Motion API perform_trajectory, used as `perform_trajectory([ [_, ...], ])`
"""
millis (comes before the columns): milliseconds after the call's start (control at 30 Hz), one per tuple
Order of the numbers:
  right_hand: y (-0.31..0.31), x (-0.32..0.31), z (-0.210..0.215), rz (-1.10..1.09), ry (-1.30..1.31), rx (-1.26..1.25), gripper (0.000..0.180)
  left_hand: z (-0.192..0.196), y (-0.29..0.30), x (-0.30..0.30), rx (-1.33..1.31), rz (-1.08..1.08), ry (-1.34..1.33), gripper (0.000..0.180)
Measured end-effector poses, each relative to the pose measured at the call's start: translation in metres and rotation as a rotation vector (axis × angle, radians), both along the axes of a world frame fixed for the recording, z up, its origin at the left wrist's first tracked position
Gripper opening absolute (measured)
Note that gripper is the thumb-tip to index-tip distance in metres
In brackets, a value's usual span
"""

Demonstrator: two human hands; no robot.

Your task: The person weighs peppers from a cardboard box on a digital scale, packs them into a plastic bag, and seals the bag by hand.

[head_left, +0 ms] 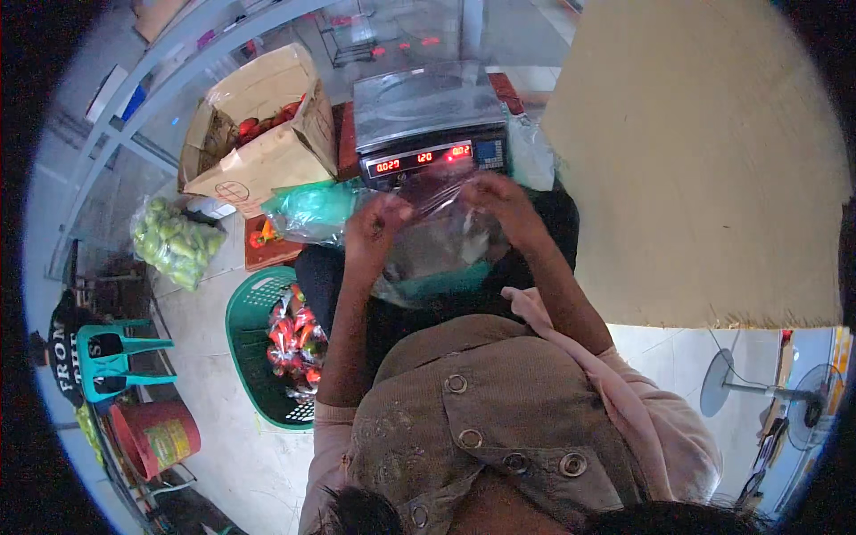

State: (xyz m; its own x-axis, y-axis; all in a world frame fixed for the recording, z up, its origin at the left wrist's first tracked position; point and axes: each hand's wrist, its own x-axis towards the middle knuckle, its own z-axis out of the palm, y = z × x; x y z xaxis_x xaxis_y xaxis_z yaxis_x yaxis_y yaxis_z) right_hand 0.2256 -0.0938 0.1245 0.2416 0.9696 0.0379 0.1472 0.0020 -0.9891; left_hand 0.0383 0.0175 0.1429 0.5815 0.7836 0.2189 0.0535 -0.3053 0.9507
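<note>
A clear plastic bag point(437, 245) hangs in front of my lap, its upper edge stretched between my two hands. My left hand point(379, 220) pinches one side of the edge, and my right hand point(501, 203) grips the other side. What the bag holds, if anything, is hard to make out through the film. Just beyond my hands stands a digital weighing scale point(430, 111) with a bare metal platform and lit red digits. Beside my left hand lies a bundle of greenish plastic bags point(314, 212).
An opened cardboard box point(267, 169) holds red peppers at the far left. Left of it lies a bag of green vegetables point(176, 241). A green basket point(239, 325) with bagged red peppers stands by my left arm. A large tan board point(695, 169) fills the right side.
</note>
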Motion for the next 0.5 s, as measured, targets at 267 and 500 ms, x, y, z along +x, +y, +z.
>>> perform_trajectory([
  [267,-0.02,0.062,0.015,-0.271,0.174,0.334,0.013,-0.021,0.031,-0.038,0.067,-0.239,0.358,0.014],
  [500,-0.033,0.063,-0.001,-0.358,0.131,0.104,0.013,-0.033,0.038,-0.049,-0.097,-0.17,0.149,0.013],
])
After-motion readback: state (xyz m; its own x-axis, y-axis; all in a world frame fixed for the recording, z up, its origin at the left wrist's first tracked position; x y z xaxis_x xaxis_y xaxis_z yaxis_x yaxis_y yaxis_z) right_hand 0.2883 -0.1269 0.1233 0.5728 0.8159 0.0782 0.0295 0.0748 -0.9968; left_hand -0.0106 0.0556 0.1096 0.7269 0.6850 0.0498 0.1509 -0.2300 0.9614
